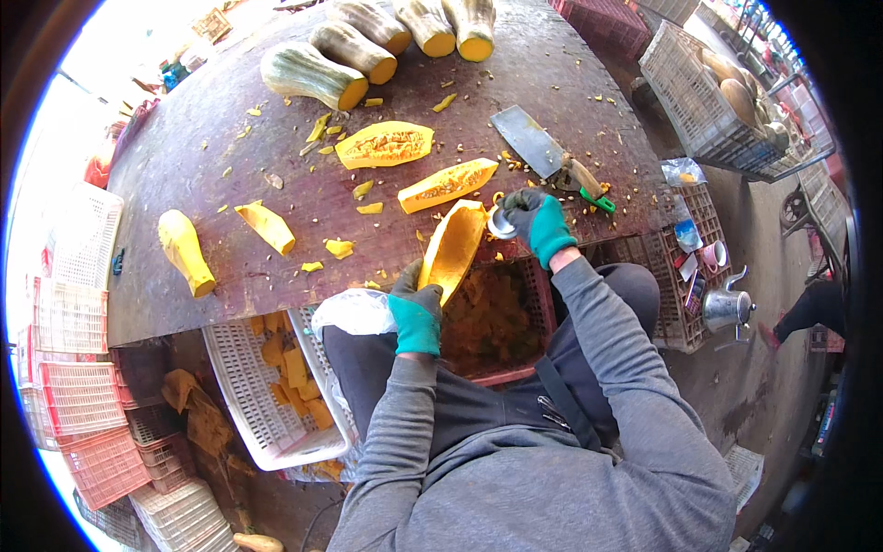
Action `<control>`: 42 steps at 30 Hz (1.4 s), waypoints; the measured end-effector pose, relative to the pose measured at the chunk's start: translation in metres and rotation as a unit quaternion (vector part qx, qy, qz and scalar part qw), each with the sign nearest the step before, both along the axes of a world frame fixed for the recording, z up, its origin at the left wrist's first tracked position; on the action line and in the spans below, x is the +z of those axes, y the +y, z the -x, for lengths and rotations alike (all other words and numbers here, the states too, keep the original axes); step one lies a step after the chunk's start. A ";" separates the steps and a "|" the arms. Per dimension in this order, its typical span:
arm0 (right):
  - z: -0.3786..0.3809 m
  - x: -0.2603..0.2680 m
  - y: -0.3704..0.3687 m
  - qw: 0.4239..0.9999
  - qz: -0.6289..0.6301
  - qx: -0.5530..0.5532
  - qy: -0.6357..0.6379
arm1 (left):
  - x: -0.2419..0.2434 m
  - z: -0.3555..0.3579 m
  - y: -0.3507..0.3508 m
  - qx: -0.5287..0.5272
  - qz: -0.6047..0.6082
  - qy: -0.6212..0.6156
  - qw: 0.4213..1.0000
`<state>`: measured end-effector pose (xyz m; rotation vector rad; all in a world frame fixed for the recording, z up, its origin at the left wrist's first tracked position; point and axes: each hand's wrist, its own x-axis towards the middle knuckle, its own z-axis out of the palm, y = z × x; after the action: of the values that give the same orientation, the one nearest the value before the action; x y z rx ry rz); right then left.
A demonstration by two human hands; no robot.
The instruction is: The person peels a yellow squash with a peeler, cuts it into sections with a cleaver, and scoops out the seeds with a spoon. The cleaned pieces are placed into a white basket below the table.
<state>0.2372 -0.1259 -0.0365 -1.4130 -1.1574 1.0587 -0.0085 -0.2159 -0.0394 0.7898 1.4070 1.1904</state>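
My left hand [418,303], in a green and dark work glove, grips the lower end of a hollowed pumpkin piece [452,241], tilted at the table's front edge. My right hand [534,219], gloved alike, holds a round metal scraper [500,224] just right of that piece. Beyond them lie two cut pumpkin pieces with seeds and pulp, one long [448,185] and one wider [386,143]. A cleaver [530,141] with a wooden handle rests on the table behind my right hand, and a green-handled tool [599,201] lies by its handle.
Several cut-ended pumpkins [314,76] lie along the table's far side. Peeled pieces [185,252] and scraps are on the wooden table [186,176]. Below are a white crate [259,400] of pumpkin chunks and a red crate [545,297] of waste. A kettle [728,308] stands at right.
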 end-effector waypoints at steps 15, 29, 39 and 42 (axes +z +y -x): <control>0.032 0.028 -0.016 0.995 0.005 0.046 0.083 | 0.003 0.004 0.006 0.012 0.056 -0.058 0.997; 0.062 0.007 -0.015 0.999 -0.021 0.004 0.032 | -0.003 -0.014 -0.003 0.019 0.042 -0.046 0.998; 0.064 0.034 -0.010 0.982 0.140 -0.048 0.119 | -0.001 -0.016 -0.006 0.004 0.011 -0.062 0.998; 0.057 0.020 -0.004 0.972 0.198 -0.063 0.112 | -0.002 -0.016 -0.006 0.001 0.002 -0.067 0.998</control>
<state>0.1804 -0.1294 -0.0163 -1.5980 -0.7064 1.3714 0.0072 -0.2219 -0.0412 0.6931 1.2994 1.2187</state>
